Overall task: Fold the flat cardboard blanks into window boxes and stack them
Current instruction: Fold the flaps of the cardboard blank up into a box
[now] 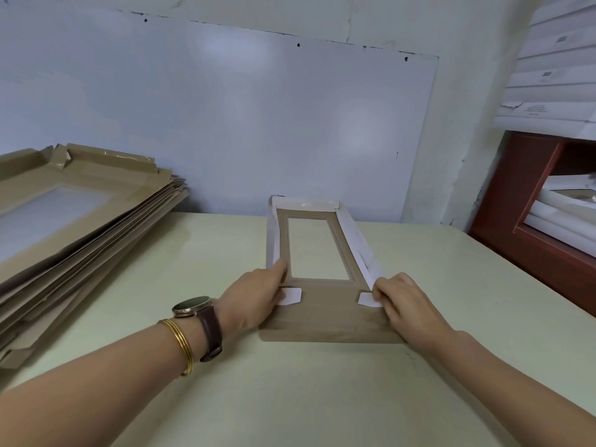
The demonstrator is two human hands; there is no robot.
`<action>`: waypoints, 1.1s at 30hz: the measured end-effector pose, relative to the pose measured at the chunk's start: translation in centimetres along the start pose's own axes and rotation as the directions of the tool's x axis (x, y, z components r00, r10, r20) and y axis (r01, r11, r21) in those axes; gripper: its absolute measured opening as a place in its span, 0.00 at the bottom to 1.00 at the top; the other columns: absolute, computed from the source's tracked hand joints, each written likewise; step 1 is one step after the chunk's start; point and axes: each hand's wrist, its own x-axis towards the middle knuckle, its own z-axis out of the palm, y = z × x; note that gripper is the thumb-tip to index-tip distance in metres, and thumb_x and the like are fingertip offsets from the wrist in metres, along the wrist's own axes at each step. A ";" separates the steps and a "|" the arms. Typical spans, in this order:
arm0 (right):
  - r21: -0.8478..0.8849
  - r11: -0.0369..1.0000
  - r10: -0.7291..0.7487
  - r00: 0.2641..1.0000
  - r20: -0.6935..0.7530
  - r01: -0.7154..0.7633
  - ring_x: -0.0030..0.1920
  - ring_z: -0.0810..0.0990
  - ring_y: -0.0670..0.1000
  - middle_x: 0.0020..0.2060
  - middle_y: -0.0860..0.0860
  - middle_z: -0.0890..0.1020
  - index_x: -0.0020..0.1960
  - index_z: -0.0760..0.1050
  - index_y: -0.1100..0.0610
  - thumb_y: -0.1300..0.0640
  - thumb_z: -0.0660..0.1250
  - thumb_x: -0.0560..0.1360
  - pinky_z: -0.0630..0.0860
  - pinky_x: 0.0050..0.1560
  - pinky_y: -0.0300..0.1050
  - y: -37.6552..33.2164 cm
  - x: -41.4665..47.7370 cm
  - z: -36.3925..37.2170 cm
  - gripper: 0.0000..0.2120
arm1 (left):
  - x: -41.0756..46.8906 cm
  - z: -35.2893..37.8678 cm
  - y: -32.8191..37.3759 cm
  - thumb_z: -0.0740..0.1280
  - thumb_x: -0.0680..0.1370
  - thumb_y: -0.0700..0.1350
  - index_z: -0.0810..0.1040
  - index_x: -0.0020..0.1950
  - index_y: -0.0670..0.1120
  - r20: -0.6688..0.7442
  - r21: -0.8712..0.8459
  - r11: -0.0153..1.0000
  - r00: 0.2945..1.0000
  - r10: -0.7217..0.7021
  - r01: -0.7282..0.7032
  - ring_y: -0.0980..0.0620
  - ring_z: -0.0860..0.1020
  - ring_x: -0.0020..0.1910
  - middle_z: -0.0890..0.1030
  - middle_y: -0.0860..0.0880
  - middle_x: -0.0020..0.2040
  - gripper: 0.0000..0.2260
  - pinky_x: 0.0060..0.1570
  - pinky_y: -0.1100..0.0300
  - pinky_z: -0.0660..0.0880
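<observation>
The half-folded box (322, 321) lies on the desk (322, 398) between the hands, its window end reaching away from them. The left hand (258, 301) and right hand (406, 304) each pinch the near end of a raised side wall. The card looks light, springy and easily creased, so the scored corners by the white tabs (366, 300) seem the safest hold.

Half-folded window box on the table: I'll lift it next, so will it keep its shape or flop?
The window box is probably light: thin card, large cut-out. Likely floppy: its near flap lies flat and the left hand and right hand pinch the side walls. Released, they may splay.
</observation>
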 end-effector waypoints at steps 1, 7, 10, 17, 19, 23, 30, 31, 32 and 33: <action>0.000 1.000 -0.025 0.999 -0.022 0.025 0.44 0.68 0.44 0.39 0.47 0.73 0.42 0.69 0.52 0.69 0.57 0.76 0.65 0.41 0.37 0.0 0.1 -0.1 0.12 | 0.0 0.0 0.0 0.58 0.79 0.42 0.61 0.48 0.45 -0.009 0.000 1.000 1.000 -0.006 0.006 0.42 0.69 0.39 0.74 0.45 0.41 0.05 0.37 0.52 0.64; -0.014 0.999 -0.037 0.999 0.006 0.037 0.44 0.74 0.49 0.43 0.46 0.78 0.47 0.78 0.57 0.68 0.60 0.77 0.67 0.44 0.38 0.7 0.4 -0.6 0.10 | 0.2 0.3 -0.1 0.60 0.78 0.42 0.61 0.42 0.48 -0.088 0.034 0.999 0.996 -0.005 0.008 0.47 0.66 0.38 0.70 0.51 0.39 0.08 0.35 0.55 0.59; 0.001 1.000 0.010 0.995 0.096 -0.010 0.48 0.75 0.46 0.47 0.42 0.77 0.54 0.79 0.53 0.61 0.60 0.78 0.67 0.48 0.38 0.7 0.5 -1.1 0.10 | 0.1 0.4 -0.2 0.60 0.78 0.43 0.63 0.40 0.48 -0.093 0.023 1.000 0.996 -0.010 0.012 0.46 0.69 0.38 0.73 0.50 0.38 0.08 0.36 0.54 0.64; -0.024 1.000 0.006 0.920 0.393 0.004 0.64 0.68 0.41 0.61 0.38 0.72 0.66 0.71 0.46 0.30 0.62 0.72 0.66 0.65 0.42 0.7 0.6 -3.1 0.29 | -0.4 -0.7 -0.6 0.68 0.75 0.52 0.71 0.45 0.50 0.040 -0.051 0.999 0.999 0.010 -0.008 0.52 0.72 0.40 0.74 0.56 0.40 0.08 0.38 0.61 0.67; -0.040 0.999 -0.012 0.885 0.466 0.035 0.68 0.63 0.40 0.66 0.36 0.66 0.72 0.65 0.46 0.28 0.64 0.68 0.63 0.68 0.39 0.7 0.4 -3.4 0.38 | -0.6 -1.4 -0.5 0.73 0.69 0.59 0.72 0.51 0.51 0.161 -0.117 0.992 0.986 -0.034 0.053 0.55 0.73 0.42 0.72 0.58 0.43 0.18 0.40 0.64 0.69; -0.104 0.991 -0.019 0.865 0.501 0.082 0.69 0.59 0.41 0.69 0.40 0.61 0.77 0.58 0.50 0.43 0.71 0.66 0.61 0.69 0.37 0.8 0.5 -3.3 0.43 | -0.7 -2.7 -0.1 0.77 0.62 0.63 0.68 0.62 0.50 0.361 -0.078 0.994 0.932 -0.039 0.072 0.54 0.73 0.50 0.71 0.57 0.53 0.35 0.47 0.63 0.71; -0.077 0.991 -0.073 0.916 0.394 0.112 0.61 0.66 0.41 0.59 0.40 0.68 0.72 0.66 0.48 0.62 0.60 0.67 0.64 0.57 0.29 1.3 0.2 -2.3 0.33 | -0.9 -2.2 0.6 0.68 0.70 0.47 0.69 0.58 0.43 0.333 0.182 0.981 0.943 0.005 -0.070 0.48 0.73 0.51 0.72 0.49 0.54 0.19 0.47 0.58 0.72; -0.082 0.990 -0.079 0.927 0.366 0.117 0.61 0.66 0.41 0.60 0.39 0.69 0.72 0.66 0.48 0.62 0.59 0.70 0.63 0.57 0.28 1.5 0.2 -2.1 0.31 | -0.9 -2.1 0.5 0.66 0.71 0.44 0.70 0.57 0.43 0.312 0.169 0.984 0.950 0.008 -0.063 0.48 0.74 0.51 0.73 0.48 0.53 0.16 0.47 0.58 0.71; -0.088 0.988 -0.088 0.937 0.339 0.125 0.62 0.66 0.40 0.60 0.39 0.70 0.72 0.67 0.48 0.62 0.59 0.72 0.61 0.58 0.27 1.6 0.2 -1.9 0.29 | -0.9 -2.1 0.4 0.64 0.71 0.42 0.71 0.56 0.43 0.294 0.148 0.988 0.956 0.005 -0.050 0.47 0.74 0.51 0.74 0.48 0.53 0.14 0.47 0.58 0.72; -0.092 0.987 -0.096 0.942 0.321 0.132 0.63 0.66 0.40 0.61 0.39 0.70 0.72 0.67 0.49 0.62 0.59 0.73 0.61 0.60 0.28 1.8 0.2 -1.8 0.28 | -0.8 -2.1 0.3 0.62 0.71 0.40 0.72 0.56 0.44 0.281 0.123 0.992 0.960 -0.002 -0.034 0.47 0.75 0.51 0.75 0.49 0.53 0.13 0.48 0.57 0.73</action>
